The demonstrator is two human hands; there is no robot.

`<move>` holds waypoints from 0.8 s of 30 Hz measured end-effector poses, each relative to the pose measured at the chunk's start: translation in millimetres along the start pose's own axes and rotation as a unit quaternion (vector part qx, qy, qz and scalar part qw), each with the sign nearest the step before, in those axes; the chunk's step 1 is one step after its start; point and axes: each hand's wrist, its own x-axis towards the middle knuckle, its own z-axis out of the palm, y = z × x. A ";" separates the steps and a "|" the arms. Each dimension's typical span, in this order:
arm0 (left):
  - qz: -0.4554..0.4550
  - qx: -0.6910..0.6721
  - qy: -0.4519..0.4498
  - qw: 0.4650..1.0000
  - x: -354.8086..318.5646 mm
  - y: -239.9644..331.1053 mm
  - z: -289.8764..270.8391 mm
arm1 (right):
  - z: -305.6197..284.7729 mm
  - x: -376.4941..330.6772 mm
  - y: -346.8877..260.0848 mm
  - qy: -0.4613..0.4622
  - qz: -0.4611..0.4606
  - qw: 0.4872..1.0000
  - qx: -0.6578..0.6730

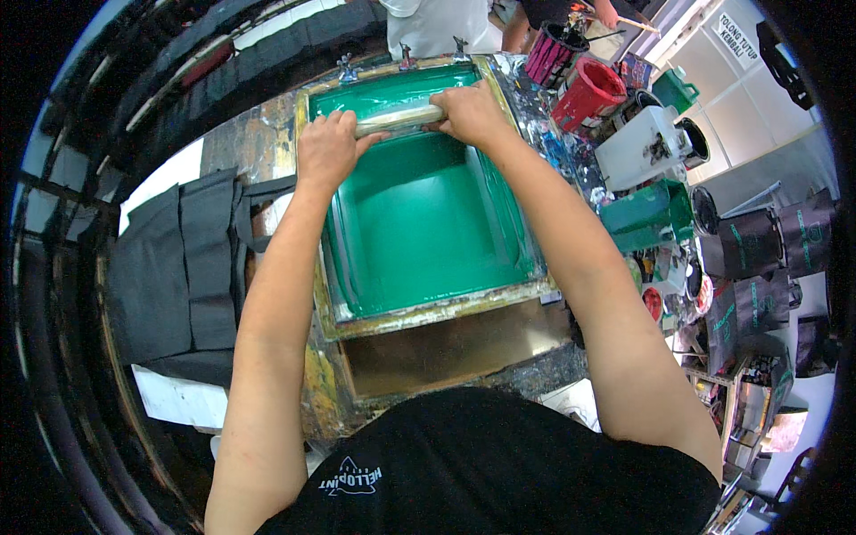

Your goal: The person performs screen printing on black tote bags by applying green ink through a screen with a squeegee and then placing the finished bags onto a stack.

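Observation:
A squeegee with a pale handle [399, 120] lies across the far part of a screen-printing frame [437, 308]. My left hand [328, 150] is closed round its left end. Its right end is in the grip of my right hand [470, 113]. Green ink coats the screen [419, 227] inside the frame, with thicker ridges along both sides and a wet pool beyond the squeegee. My fingers hide both ends of the handle, and the blade's lower edge cannot be made out.
Hinge clamps [346, 71] line the frame's far edge. Black fabric bags [183, 267] lie at left. A red bucket [588, 94], a whitish container [637, 147] and a green translucent container [649, 218] stand at right. Across the table is a person in white [441, 27]; another person's hand [606, 13] is nearby.

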 end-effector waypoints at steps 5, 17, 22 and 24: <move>-0.006 -0.012 0.004 1.000 -37.8 25.2 -32.4 | -22.8 -50.9 -25.0 -0.039 0.003 0.999 0.006; -0.004 -0.056 -0.006 0.998 -157.9 109.2 -134.9 | -77.4 -217.6 -100.5 -0.043 0.009 0.998 0.035; 0.000 -0.065 0.007 0.998 -187.3 125.8 -153.4 | -89.6 -249.0 -116.0 -0.040 0.012 0.999 0.032; -0.023 -0.075 -0.022 0.997 -186.7 124.8 -153.8 | -91.0 -245.6 -114.6 -0.059 0.016 0.998 0.029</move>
